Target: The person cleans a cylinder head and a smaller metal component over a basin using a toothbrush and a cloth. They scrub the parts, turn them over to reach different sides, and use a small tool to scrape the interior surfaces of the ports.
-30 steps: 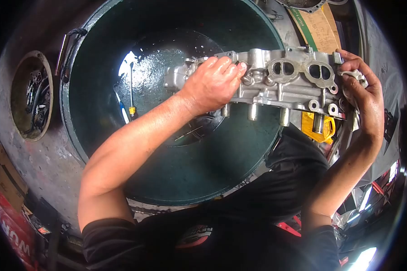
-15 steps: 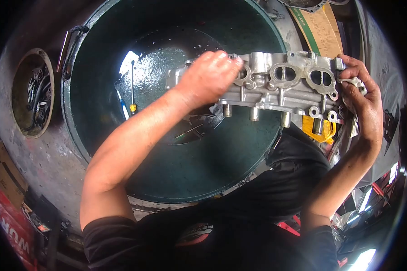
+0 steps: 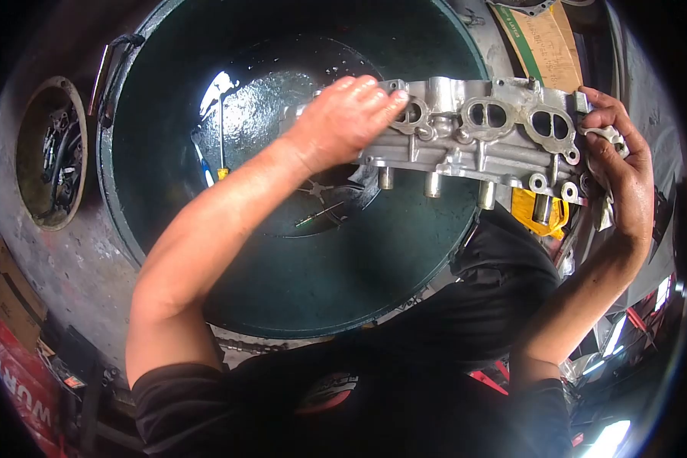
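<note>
A grey metal engine part (image 3: 466, 130) with paired oval ports and short tubes along its lower edge is held over a big dark green tub (image 3: 313, 282). My left hand (image 3: 343, 118) lies over its left end, back of the hand up, with the fingers curled over the metal. At the right end my right hand (image 3: 622, 156) grips the part, and a crumpled whitish cloth (image 3: 607, 140) is pinched in the same hand. Some of the part's left end is hidden behind my left hand.
Inside the tub are a yellow-handled screwdriver (image 3: 222, 141), a blue-and-white brush (image 3: 204, 164) and liquid. A round container (image 3: 34, 183) with metal parts stands at the left. Cardboard (image 3: 549, 46) lies at the top right, and a yellow object (image 3: 524, 210) is beneath the part.
The metal part and both hands have shifted slightly to the right in the view. My left hand has also moved up a little along with its forearm.
</note>
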A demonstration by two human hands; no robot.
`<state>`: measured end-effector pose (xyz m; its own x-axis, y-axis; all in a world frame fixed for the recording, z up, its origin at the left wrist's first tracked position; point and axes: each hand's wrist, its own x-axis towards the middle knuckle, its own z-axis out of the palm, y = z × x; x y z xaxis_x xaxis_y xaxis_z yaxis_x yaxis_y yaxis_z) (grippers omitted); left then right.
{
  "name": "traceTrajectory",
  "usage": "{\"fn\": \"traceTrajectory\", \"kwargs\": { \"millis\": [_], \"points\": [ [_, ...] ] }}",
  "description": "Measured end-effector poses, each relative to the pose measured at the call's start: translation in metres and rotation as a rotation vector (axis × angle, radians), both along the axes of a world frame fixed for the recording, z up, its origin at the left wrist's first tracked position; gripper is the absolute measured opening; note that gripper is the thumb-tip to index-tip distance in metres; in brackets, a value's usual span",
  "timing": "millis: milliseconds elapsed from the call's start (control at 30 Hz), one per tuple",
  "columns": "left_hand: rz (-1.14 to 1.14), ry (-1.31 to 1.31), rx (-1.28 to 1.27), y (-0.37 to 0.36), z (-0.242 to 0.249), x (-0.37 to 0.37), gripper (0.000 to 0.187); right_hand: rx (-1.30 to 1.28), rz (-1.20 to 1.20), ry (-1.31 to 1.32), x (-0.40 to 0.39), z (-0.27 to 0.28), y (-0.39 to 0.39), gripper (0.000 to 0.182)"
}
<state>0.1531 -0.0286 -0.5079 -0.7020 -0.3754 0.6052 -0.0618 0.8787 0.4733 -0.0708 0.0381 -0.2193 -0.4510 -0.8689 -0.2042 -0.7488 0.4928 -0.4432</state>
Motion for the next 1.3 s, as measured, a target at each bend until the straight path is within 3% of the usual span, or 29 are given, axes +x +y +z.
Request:
{"fn": "traceTrajectory", "kwargs": {
  "millis": [67,200,300,367,433,533,633,667,767,833,900,933,967,1300],
  "points": [
    [-0.022,-0.074,0.014,-0.008,-0.003,0.006,0.048,0.045,0.016,0.005,-0.001,0.004,-0.001,0.012],
    [0.013,0.121,-0.008,0.007,0.003,-0.010,0.049,0.029,-0.059,-0.029,0.002,0.001,-0.001,0.013],
    [0.140,-0.086,0.013,-0.013,-0.014,0.002,0.040,0.018,-0.017,-0.034,-0.002,0.001,0.000,0.013],
    [0.307,0.021,0.257,-0.029,-0.018,0.006,0.026,0.017,0.012,-0.030,-0.005,0.002,-0.001,0.013],
    [0.369,0.059,0.347,-0.038,-0.006,0.000,0.026,0.027,0.021,-0.027,-0.005,0.003,-0.002,0.012],
    [0.279,-0.058,0.376,-0.018,-0.006,-0.004,0.010,0.019,0.012,-0.031,-0.005,0.001,-0.002,0.011],
    [0.521,-0.049,0.480,-0.010,0.003,-0.010,0.014,0.019,0.054,-0.041,-0.009,0.001,-0.001,0.013],
    [0.570,0.087,0.440,-0.017,0.007,-0.013,0.013,0.015,0.075,-0.040,-0.011,0.002,0.000,0.014],
    [0.614,0.376,0.290,-0.033,0.077,-0.032,0.012,0.013,0.082,-0.134,-0.012,0.004,0.002,0.019],
    [0.532,0.417,0.662,-0.011,0.143,-0.063,0.010,0.001,0.109,-0.206,-0.011,0.006,0.004,0.025],
    [0.675,0.684,0.501,0.008,0.186,-0.112,0.015,-0.006,0.141,-0.288,-0.021,0.003,0.005,0.028],
    [0.775,0.480,0.216,0.028,0.214,-0.107,0.022,-0.069,0.111,-0.384,-0.016,0.004,0.008,0.035],
    [0.778,0.597,0.316,0.035,0.223,-0.123,0.010,-0.161,0.149,-0.424,-0.016,0.002,0.010,0.039],
    [0.445,0.695,0.555,0.047,0.199,-0.093,0.009,-0.027,0.121,-0.413,-0.016,0.008,0.014,0.029]
  ]
}}
